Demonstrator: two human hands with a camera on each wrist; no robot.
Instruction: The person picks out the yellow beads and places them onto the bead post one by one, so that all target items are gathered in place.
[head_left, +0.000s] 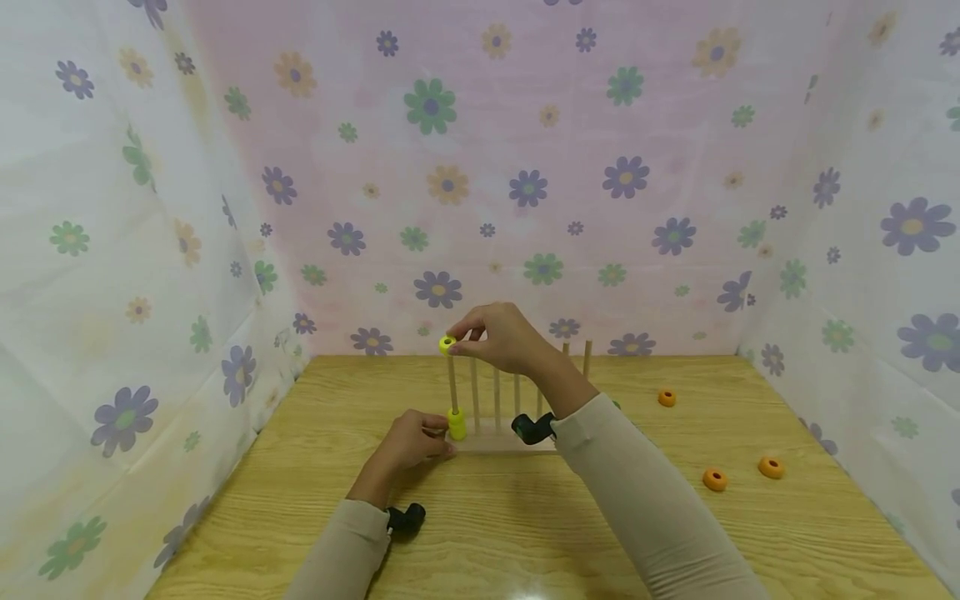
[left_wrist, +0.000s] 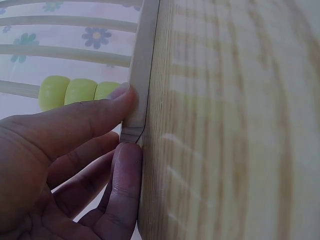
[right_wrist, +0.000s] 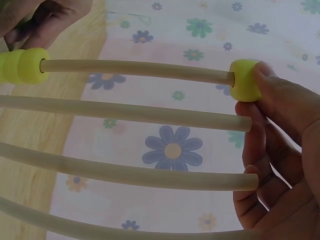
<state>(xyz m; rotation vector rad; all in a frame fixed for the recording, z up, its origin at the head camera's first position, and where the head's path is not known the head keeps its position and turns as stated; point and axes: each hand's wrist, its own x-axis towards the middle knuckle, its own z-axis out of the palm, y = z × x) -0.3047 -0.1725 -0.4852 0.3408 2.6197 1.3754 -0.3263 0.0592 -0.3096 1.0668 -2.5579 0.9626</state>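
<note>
My right hand (head_left: 498, 337) pinches a yellow bead (right_wrist: 245, 80) between thumb and finger at the top of the leftmost wooden peg (right_wrist: 140, 69); the peg's tip sits in the bead's hole. Several yellow beads (head_left: 457, 425) are stacked at the foot of that same peg. With thumb and fingers, my left hand (head_left: 411, 442) holds the left end of the wooden base (left_wrist: 141, 80), close beside the stack. More bare pegs (right_wrist: 125, 114) rise from the base in a row to the right, partly behind my right hand and forearm in the head view.
Three orange beads lie apart on the right of the wood-grain table: one farther back (head_left: 667, 398), one nearer (head_left: 715, 479) and one at the far right (head_left: 772, 467). A bit of something green (head_left: 617, 405) shows behind the right sleeve. Flower-patterned cloth (head_left: 525, 167) encloses the back and sides.
</note>
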